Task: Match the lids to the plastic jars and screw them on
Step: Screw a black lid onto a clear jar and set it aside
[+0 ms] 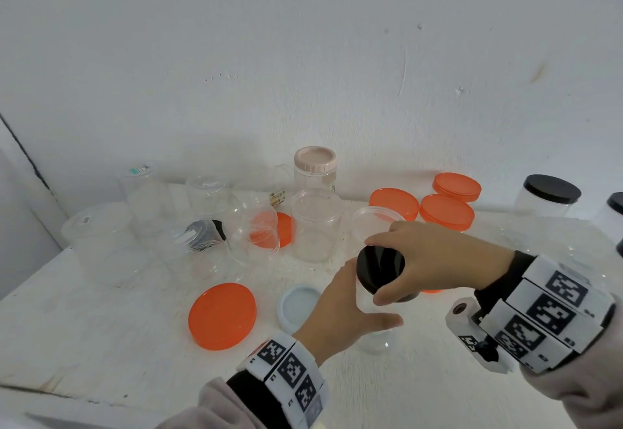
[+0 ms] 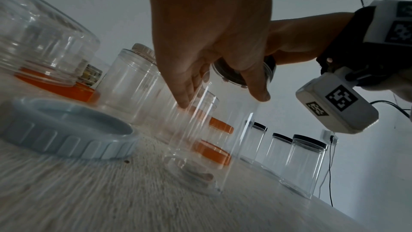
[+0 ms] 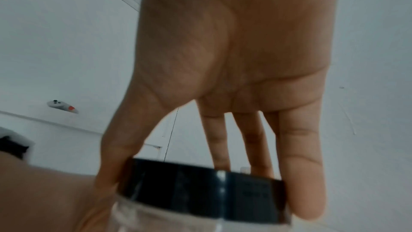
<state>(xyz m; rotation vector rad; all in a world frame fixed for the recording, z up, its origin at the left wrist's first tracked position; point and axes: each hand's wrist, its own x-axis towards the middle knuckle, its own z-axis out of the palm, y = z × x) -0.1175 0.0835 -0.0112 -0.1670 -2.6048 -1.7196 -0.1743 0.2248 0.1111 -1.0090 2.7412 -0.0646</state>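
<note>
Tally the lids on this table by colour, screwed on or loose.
Orange lids: 6, the last mostly hidden behind the right hand
Black lids: 4, one gripped by that hand
Pink lid: 1
Light blue lid: 1
Total: 12
Dark thing in the tipped jar: unclear, not counted

No text is legible; the jar labels point(image 1: 141, 169) are blurred.
</note>
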